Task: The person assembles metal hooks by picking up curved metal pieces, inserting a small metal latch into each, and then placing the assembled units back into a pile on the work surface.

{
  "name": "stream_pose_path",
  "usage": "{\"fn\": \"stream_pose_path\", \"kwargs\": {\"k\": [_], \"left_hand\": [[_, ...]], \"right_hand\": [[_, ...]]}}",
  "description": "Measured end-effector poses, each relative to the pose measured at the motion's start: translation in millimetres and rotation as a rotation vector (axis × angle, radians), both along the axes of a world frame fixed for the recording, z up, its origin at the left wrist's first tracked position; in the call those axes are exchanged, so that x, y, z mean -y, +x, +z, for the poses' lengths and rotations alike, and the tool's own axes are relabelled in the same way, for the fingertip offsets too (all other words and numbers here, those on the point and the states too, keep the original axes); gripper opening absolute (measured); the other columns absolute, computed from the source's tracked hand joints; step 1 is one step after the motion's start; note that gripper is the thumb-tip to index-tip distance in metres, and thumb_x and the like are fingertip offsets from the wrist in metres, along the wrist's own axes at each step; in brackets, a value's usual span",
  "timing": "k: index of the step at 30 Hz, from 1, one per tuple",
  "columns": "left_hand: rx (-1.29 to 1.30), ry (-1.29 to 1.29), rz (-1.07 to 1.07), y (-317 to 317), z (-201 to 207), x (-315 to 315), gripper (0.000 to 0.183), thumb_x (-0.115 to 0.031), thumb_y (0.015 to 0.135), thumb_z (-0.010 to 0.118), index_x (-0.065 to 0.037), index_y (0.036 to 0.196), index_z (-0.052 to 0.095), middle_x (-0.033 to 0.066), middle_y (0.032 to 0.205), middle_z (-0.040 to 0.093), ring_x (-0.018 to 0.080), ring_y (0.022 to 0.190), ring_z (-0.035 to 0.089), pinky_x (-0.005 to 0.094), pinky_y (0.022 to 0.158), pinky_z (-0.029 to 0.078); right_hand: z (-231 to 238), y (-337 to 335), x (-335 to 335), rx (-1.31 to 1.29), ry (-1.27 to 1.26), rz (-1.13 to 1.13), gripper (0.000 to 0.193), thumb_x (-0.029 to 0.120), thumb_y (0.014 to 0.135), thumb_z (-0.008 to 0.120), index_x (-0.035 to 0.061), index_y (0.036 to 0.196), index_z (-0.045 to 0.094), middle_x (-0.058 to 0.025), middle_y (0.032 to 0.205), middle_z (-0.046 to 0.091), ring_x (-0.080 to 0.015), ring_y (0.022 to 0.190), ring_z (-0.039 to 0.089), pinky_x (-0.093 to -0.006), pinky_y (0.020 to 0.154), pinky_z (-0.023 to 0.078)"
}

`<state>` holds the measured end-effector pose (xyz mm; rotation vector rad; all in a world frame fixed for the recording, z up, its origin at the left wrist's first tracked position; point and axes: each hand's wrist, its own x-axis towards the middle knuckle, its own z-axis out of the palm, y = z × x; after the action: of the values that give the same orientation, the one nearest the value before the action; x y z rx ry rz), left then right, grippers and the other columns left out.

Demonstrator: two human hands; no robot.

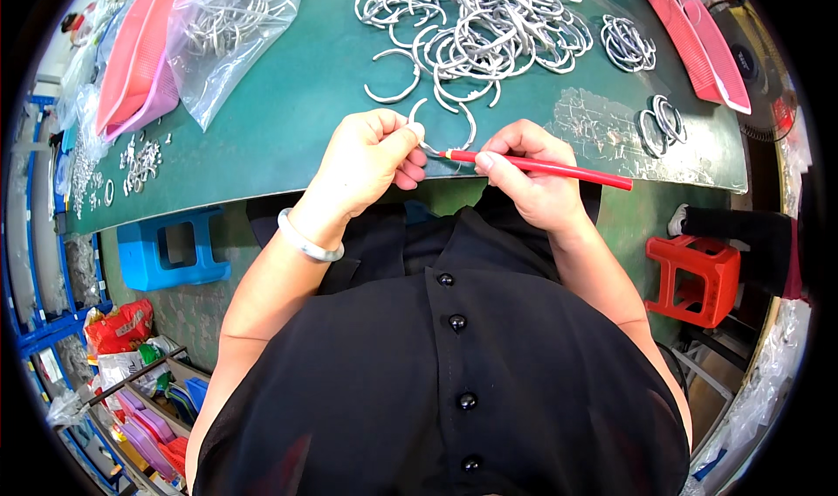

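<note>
My left hand (375,151) pinches the left side of an open C-shaped silver-grey metal ring (472,131) just above the table's near edge. The gap in that ring faces away from me. In my right hand (537,173) is a long red pencil (576,171), gripped between thumb and fingers and pointing left. Its tip meets or nearly meets the lower curve of the ring. Beyond my hands lies a big tangled pile of similar open rings (497,24). One loose ring (403,94) rests on the near left of the pile.
Small ring bundles (627,44) lie on the right of the green table (297,147). A clear bag of rings (231,37) and a pink basket (131,68) stand left; another pink basket (694,33) is far right. Blue (170,256) and red stools (694,278) stand below.
</note>
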<state>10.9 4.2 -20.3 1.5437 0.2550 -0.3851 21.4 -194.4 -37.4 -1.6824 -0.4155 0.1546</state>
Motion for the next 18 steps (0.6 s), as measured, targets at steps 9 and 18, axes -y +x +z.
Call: {"fn": "stream_pose_path", "kwargs": {"k": [9, 18], "left_hand": [[0.0, -0.001, 0.0, -0.1, 0.2, 0.0, 0.017, -0.017, 0.084, 0.052, -0.002, 0.077, 0.057, 0.0045, 0.064, 0.058, 0.0093, 0.051, 0.055, 0.0194, 0.047, 0.045], [-0.002, 0.0, 0.0, -0.2, 0.4, -0.1, 0.017, -0.017, 0.084, 0.053, -0.002, 0.078, 0.057, 0.0044, 0.064, 0.058, 0.0093, 0.051, 0.055, 0.0194, 0.048, 0.045]], "right_hand": [[-0.8, -0.6, 0.0, 0.013, -0.032, 0.007, 0.015, 0.013, 0.075, 0.064, 0.0016, 0.072, 0.055, -0.002, 0.064, 0.055, -0.0066, 0.057, 0.048, -0.0218, 0.052, 0.04], [-1.0, -1.0, 1.0, -0.01, -0.026, 0.018, 0.014, 0.012, 0.075, 0.064, 0.0016, 0.073, 0.054, -0.0012, 0.062, 0.054, -0.0059, 0.056, 0.047, -0.0214, 0.051, 0.039]]}}
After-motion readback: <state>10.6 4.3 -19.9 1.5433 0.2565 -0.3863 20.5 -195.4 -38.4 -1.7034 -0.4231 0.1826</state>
